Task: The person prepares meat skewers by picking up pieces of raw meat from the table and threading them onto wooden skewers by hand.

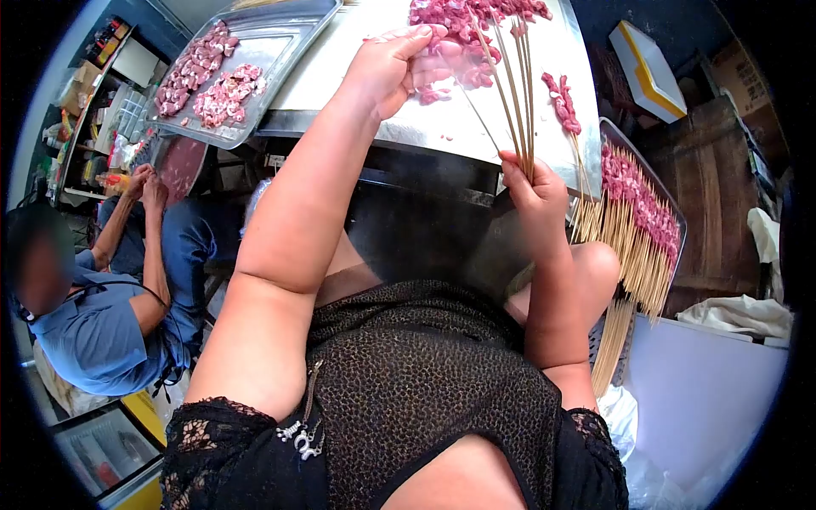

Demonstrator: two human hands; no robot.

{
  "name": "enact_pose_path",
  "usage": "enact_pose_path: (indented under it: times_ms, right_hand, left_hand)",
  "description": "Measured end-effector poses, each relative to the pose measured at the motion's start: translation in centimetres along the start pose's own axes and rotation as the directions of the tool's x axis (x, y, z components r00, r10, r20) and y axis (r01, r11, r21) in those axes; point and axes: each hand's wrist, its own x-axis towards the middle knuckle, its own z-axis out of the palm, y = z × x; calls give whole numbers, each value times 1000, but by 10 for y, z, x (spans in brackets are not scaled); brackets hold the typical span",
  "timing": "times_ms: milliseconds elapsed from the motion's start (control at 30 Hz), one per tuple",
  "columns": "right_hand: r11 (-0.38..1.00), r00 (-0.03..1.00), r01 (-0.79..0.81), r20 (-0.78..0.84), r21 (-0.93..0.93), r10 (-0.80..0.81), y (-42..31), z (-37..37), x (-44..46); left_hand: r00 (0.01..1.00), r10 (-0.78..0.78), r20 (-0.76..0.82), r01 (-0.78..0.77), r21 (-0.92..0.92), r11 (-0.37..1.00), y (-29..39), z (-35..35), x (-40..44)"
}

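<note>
In the right hand [541,197], skewers [524,110]

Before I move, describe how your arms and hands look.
The left hand and right hand are bare, with no gloves, watch or bracelet visible. The left sleeve and right sleeve are short, black, openwork lace, ending above the elbows. Below them the arms are uncovered, with no cables or markings visible.

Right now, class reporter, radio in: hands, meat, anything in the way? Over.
Right hand gripping skewers. Left hand at raw meat, fingertips blurred. Nothing apparent in the way.
</note>
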Motion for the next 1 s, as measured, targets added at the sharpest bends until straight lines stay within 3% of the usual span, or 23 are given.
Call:
enact_pose_path:
  times_ms: [67, 133, 233, 367, 433, 467, 500, 567, 700, 767, 833, 867, 933, 1000]
  right_hand:
    - [998, 999, -30, 24, 52, 29, 0, 2, 0]
    - [967, 992, -118, 78, 227, 103, 0, 4, 0]
    - [945, 980, -194, 94, 265, 175, -7, 6, -1]
    - [920, 984, -180, 58, 349, 171, -10, 10, 2]
    - [921, 992, -110, -19, 373, 126, -6, 7, 5]
    - [923, 989, -121, -31, 367, 142, -6, 5, 6]
    - [923, 990, -118, -35, 366, 140, -5, 3, 6]
    - [915, 991, -112, -24, 389, 131, -3, 1, 6]
    - [930, 994, -96, -23, 356, 111, -1, -2, 4]
    - [926, 992, -115, -8, 359, 127, -3, -3, 2]
    - [933, 991, -123, 0, 339, 130, -1, -3, 0]
    - [940, 991, -131, 11, 315, 135, -1, -2, -1]
    - [945, 990, -139, 25, 297, 138, -1, 1, -2]
    - [945, 984, -181, 54, 273, 173, -2, 3, -3]
  left_hand:
    - [1000, 3, 10, -3, 1, 1000, -3, 0, 3]
    - [1000, 8, 20, -8, 3, 1000, -4, 1, 3]
    - [1000, 9, 16, -11, 82, 997, -5, 6, 1]
    - [986, -122, 114, 97, 204, 974, -14, 13, -3]
    - [999, -23, 48, -18, 717, 697, -14, 6, 4]
    - [995, 69, 72, -92, 930, 356, -16, 2, 4]
    - [985, 60, 163, -155, 980, -125, -17, 1, 4]
    - [990, 90, 110, -77, 949, -307, -27, 4, 0]
    - [981, 128, 149, -112, 960, -257, -17, 9, -2]
    - [978, 207, -15, -68, 919, 389, -7, -2, 4]
    - [986, 122, -113, -33, 586, 809, 0, -14, 10]
    - [986, 126, -113, -36, 589, 807, 1, -20, 13]
    - [981, 56, -183, -5, 265, 964, 7, -23, 13]
    - [978, 55, -200, -8, 229, 973, 9, -24, 13]
